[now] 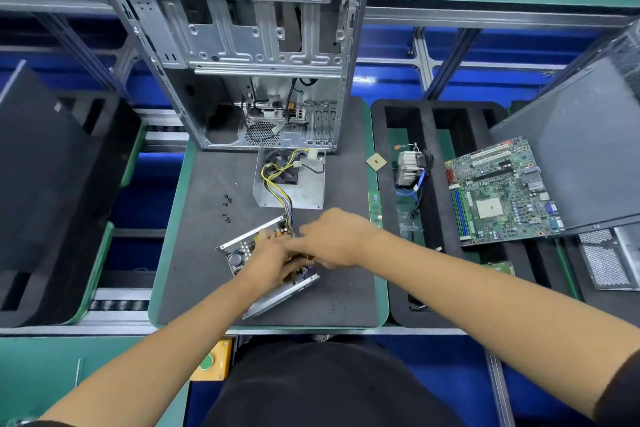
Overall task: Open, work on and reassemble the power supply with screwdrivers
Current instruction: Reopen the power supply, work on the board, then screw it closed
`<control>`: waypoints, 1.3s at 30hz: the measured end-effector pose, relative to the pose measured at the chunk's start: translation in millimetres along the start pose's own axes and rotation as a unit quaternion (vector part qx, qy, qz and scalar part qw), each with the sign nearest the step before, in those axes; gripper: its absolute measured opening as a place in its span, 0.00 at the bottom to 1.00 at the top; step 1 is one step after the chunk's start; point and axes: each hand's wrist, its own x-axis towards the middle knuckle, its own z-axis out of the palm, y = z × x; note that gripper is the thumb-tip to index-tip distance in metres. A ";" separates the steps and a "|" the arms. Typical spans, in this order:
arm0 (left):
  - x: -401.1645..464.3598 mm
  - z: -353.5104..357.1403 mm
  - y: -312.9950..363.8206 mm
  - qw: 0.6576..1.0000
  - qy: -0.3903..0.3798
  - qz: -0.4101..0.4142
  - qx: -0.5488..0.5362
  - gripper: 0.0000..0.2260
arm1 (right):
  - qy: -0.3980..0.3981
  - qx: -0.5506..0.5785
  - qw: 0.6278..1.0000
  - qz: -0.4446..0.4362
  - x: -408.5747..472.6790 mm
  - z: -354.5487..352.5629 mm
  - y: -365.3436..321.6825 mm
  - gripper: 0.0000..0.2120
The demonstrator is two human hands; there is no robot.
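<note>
Head view of a dark work mat on a bench. Against the mat's far edge stands an emptied computer case, its open side toward the viewer. Left of the mat's centre lie several small black screws, loose and apart from everything else. Near the middle of the mat, just in front of the case, the power supply cover lies upturned with its fan showing; a bundle of yellow and dark wires runs from it toward the near edge and into the power supply base, which sits tilted with its circuit board exposed. The left hand rests on the board with fingers curled into the components; whether it pinches anything cannot be told. The right hand crosses above it, fingers bent down toward the same spot; its grasp is likewise hidden, and no screwdriver can be made out. Near the mat's right edge lies a bare processor chip. On the foam tray to the right are a heatsink and a motherboard.

Judged progress: opening is done, since the cover is off and the screws are out; internal work appears to be in hand; closing the cover and refitting the screws remain.
</note>
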 end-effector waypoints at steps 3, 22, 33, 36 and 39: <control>2.1 -5.0 1.4 0.999 -0.039 -0.011 0.006 0.08 | -0.019 -0.032 0.999 -0.012 3.7 -5.3 5.5 0.15; 6.6 -32.2 10.4 0.988 -0.106 0.000 -0.115 0.12 | -0.020 -0.082 0.994 -0.064 2.6 -11.3 18.3 0.14; 14.1 -23.7 13.3 0.987 -0.090 -0.033 -0.128 0.13 | -0.031 -0.048 0.998 -0.039 10.6 -4.1 14.2 0.13; 13.4 -25.1 15.1 0.988 -0.099 -0.011 -0.118 0.05 | -0.018 -0.062 0.997 -0.037 8.3 -10.0 13.8 0.15; 12.7 -33.5 13.6 0.984 -0.135 -0.032 -0.109 0.12 | -0.013 -0.037 0.993 -0.114 6.4 -17.6 19.8 0.10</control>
